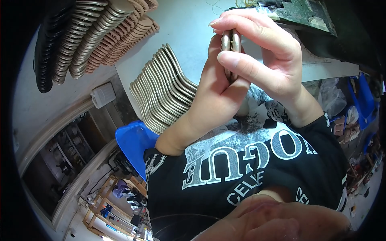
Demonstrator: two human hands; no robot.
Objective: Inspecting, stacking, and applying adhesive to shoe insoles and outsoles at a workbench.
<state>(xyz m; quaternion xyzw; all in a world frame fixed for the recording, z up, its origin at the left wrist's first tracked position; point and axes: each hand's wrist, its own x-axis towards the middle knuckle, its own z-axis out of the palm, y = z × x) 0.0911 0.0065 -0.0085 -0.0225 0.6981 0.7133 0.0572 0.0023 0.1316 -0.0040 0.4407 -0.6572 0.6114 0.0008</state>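
Two bronze shoe insoles stand edge-on, pressed face to face between my hands. My left hand is closed along their left side, with part of the fingers hidden behind them. From the right, my right hand grips the pair, its thumb across the near edge and its fingers bent over the top end. Left of my left forearm, a long row of similar bronze insoles lies packed together on the white table. A thin line, perhaps a cord, crosses that row.
More insoles hang or stand in rows at the upper left: black, bronze and pink. A dark green machine or board sits at the far right. A blue chair or bin is beside my left elbow.
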